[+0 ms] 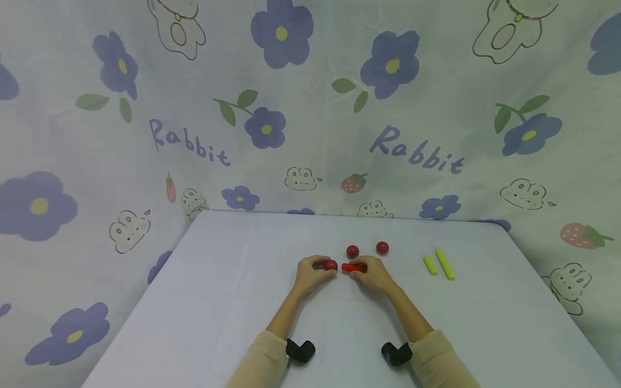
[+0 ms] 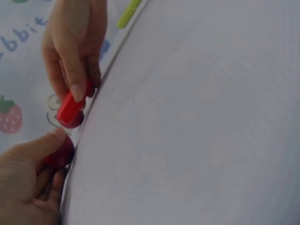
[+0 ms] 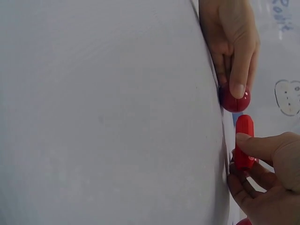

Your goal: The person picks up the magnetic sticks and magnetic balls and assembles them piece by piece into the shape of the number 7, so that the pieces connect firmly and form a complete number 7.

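Note:
My left hand pinches a shiny dark red ball between thumb and fingers, low over the white table. Just to its right, my right hand holds a short bright red stick by thumb and fingertips, one end pointing at the ball. A small gap parts stick and ball in the right wrist view, where the ribbed side of the red stick shows. Behind the hands lie two more red balls, the farther right one apart from the other.
Two yellow-green sticks, a short one and a longer one, lie right of my right hand. The white table ends at a patterned cloth behind. Dark wrist cameras sit on both wrists.

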`<state>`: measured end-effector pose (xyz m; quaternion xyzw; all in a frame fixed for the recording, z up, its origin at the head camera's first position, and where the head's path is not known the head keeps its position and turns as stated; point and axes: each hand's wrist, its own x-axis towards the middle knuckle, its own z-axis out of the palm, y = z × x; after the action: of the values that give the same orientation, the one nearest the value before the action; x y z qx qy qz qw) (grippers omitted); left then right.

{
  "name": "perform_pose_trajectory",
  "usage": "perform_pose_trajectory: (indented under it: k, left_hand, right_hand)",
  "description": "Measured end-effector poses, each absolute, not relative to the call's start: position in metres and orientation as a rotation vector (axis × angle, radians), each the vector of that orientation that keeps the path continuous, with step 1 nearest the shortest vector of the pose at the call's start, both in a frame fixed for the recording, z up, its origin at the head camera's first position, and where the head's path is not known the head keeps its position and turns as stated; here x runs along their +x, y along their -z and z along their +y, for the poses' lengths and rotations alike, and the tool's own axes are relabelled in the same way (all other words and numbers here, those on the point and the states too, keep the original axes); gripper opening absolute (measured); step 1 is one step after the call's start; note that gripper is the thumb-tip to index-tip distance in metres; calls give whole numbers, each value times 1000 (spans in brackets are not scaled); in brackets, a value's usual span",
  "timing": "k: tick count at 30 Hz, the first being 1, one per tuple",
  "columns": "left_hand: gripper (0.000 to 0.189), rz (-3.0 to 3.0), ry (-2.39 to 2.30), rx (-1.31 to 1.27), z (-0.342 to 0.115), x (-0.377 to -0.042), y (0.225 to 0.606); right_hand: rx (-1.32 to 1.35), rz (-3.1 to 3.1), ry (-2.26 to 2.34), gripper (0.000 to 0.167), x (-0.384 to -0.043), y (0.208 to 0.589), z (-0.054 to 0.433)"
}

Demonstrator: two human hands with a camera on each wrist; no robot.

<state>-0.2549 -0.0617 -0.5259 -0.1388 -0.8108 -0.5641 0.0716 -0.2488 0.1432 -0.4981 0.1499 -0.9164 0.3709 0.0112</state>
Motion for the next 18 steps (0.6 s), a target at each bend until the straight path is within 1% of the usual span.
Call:
perform_pose_trajectory:
  k: [13, 18]
  left_hand:
    - [36, -2434, 1703, -410, -61, -254, 524]
    - [36, -2432, 1683, -417, -61, -254, 524]
  right_hand:
    - [506, -2857, -1173, 28, -254, 498, 139]
    - [481, -2874, -1188, 27, -253, 497, 137]
